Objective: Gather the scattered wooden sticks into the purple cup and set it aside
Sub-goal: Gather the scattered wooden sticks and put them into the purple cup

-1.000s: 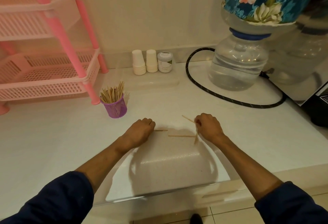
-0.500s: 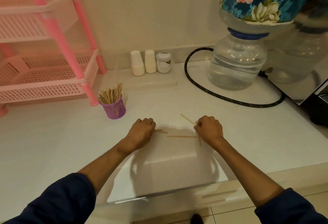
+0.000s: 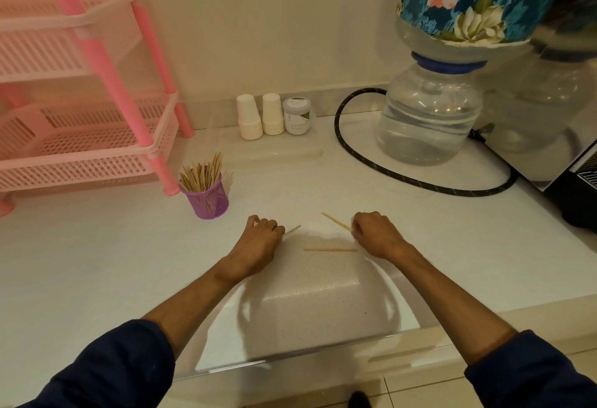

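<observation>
In the head view, the white tabletop (image 3: 97,262) ends at a front edge just below the forearms, with tiled floor past it. Open surface lies to the left of the left hand (image 3: 258,243) and to the right of the right hand (image 3: 376,234); the narrow gap between the hands holds one loose stick (image 3: 329,249) lying flat, its right end just beside the right hand.

The left hand's fingers are curled shut on a stick (image 3: 292,230) whose tip pokes out to the right. The right hand's fingers are pinched together on another stick (image 3: 336,221) that angles up and left.

The purple cup (image 3: 206,199), a mesh pot, stands upright near the left hand, beyond it and to the left, packed with wooden sticks (image 3: 202,171) and just beside a leg of the pink rack (image 3: 97,136).

By the cream wall stand two stacks of white cups (image 3: 260,116) and a small jar (image 3: 296,115). A black cord (image 3: 371,162) loops round a clear water bottle (image 3: 426,116) at right.
</observation>
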`<state>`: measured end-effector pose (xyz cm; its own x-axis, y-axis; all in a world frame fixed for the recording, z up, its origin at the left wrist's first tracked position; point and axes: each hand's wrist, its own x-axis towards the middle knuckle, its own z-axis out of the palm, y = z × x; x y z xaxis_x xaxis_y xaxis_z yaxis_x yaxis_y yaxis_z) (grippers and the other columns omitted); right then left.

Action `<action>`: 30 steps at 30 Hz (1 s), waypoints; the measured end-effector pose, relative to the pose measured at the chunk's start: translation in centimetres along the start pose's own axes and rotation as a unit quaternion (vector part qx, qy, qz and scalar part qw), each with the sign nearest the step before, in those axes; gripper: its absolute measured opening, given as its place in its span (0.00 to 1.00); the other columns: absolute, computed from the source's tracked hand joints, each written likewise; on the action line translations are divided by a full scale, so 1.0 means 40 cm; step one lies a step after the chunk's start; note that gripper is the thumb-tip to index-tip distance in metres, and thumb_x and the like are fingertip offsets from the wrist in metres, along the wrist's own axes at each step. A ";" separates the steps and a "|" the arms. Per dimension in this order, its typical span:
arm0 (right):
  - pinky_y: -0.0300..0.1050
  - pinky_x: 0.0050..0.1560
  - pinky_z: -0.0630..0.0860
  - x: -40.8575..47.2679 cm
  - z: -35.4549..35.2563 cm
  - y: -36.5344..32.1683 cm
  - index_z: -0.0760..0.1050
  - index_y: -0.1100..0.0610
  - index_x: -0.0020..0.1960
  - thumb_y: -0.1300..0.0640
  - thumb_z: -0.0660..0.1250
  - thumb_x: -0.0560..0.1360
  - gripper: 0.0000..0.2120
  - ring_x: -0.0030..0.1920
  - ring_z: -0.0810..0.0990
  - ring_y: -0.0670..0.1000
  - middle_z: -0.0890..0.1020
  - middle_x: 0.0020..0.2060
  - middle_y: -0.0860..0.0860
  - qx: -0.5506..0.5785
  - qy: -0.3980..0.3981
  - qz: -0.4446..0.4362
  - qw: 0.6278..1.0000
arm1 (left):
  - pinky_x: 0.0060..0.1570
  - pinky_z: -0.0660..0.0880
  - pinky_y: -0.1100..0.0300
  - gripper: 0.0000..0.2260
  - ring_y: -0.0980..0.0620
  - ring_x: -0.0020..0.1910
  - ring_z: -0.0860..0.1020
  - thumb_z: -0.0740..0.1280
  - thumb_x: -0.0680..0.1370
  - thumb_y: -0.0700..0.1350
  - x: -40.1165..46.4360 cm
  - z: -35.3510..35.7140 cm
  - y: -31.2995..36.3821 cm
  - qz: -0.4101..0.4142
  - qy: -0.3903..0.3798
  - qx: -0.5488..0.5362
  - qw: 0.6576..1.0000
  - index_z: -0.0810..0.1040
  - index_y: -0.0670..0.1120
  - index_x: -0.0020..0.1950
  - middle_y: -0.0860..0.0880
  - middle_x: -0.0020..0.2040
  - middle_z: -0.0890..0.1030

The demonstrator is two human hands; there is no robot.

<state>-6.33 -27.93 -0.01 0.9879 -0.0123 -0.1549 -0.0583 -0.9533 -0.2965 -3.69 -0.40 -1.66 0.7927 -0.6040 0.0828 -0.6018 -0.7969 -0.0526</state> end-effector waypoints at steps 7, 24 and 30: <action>0.52 0.52 0.79 0.012 -0.006 0.026 0.81 0.60 0.50 0.61 0.65 0.77 0.07 0.47 0.81 0.55 0.84 0.46 0.55 0.094 0.002 -0.007 0.996 | 0.56 0.63 0.55 0.09 0.47 0.47 0.74 0.58 0.77 0.36 0.005 -0.011 0.007 -0.046 -0.008 -0.036 0.998 0.77 0.44 0.49 0.46 0.48 0.77; 0.42 0.45 0.75 0.009 -0.019 0.053 0.83 0.57 0.49 0.58 0.70 0.75 0.05 0.45 0.81 0.51 0.84 0.44 0.51 0.188 0.051 0.006 0.981 | 0.51 0.70 0.57 0.10 0.47 0.48 0.77 0.60 0.79 0.39 0.067 -0.029 0.184 0.026 0.016 -0.206 0.978 0.80 0.43 0.53 0.46 0.50 0.81; 0.43 0.45 0.76 0.007 -0.025 0.069 0.84 0.56 0.49 0.58 0.70 0.75 0.05 0.45 0.81 0.50 0.84 0.43 0.50 0.188 0.058 0.014 0.980 | 0.51 0.72 0.53 0.12 0.46 0.49 0.76 0.60 0.79 0.38 0.080 -0.024 0.199 0.051 -0.015 -0.172 0.984 0.82 0.42 0.55 0.45 0.51 0.80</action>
<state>-6.07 -30.87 0.08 0.9935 -0.0929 -0.0656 -0.1135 -0.7732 -0.6239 -6.04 -8.68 -0.86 0.7252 -0.6855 0.0646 -0.6724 -0.6849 0.2808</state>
